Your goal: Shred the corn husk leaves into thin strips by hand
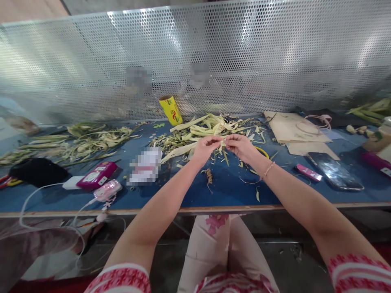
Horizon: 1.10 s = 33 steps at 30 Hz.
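Note:
My left hand (208, 147) and my right hand (241, 149) meet above the blue table, fingertips pinched. Between them they hold a small pale strip of plant (223, 145), which looks like husk or dried leaf. Its exact shape is partly hidden by the fingers. Just behind the hands lies a heap of long yellow-green leaf strips (210, 123) with shredded scraps around it. In front of them, a brown twisted bit of plant (209, 176) rests on the table.
A yellow tube (171, 110) stands against the perforated metal panel (232, 53). More leaf strips (91, 142) lie at left, near a magenta box (97, 175) and cabled pink case (108, 190). At right are brown cardboard (296, 128), a pink lighter-sized object (308, 172) and a phone (335, 171).

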{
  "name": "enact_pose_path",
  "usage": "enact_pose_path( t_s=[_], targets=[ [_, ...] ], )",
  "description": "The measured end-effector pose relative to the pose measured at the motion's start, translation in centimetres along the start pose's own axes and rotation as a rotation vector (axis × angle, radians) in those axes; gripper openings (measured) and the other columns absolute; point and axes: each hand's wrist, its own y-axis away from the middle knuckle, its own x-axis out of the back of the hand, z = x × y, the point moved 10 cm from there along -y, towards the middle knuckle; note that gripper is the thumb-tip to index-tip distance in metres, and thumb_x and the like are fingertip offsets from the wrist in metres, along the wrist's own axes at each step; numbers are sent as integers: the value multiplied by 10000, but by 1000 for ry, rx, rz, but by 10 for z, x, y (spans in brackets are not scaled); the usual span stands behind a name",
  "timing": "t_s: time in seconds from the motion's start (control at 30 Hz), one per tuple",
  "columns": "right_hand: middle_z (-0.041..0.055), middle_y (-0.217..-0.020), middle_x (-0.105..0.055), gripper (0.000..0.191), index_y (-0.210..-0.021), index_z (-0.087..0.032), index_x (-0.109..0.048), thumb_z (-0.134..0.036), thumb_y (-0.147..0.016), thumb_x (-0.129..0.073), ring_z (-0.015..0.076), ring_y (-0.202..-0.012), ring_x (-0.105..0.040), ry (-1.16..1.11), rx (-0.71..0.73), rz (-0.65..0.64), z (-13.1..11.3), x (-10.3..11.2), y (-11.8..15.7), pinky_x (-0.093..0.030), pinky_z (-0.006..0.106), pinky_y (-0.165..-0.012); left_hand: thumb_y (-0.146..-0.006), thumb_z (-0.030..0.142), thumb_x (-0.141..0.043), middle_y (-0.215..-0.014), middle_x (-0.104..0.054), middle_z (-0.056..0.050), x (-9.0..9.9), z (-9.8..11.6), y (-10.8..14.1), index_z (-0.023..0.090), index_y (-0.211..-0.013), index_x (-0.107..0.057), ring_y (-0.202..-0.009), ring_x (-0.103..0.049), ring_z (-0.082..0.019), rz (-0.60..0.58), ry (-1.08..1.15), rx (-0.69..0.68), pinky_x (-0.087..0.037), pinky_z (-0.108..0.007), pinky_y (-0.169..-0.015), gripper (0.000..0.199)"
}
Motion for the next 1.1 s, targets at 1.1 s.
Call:
enact_pose_path(
  t_s=[1.1],
  targets=[
    [-35, -657, -601, 261, -698, -184, -598, -340, -584, -773, 103, -652, -573, 210, 106, -14, 0, 2, -4, -463, 236, -624, -684, 261, -699, -591, -572, 35, -18, -17, 3, 150, -725, -545, -525, -537, -93, -163, -116, 155, -453, -240, -558, 194]
  ],
)
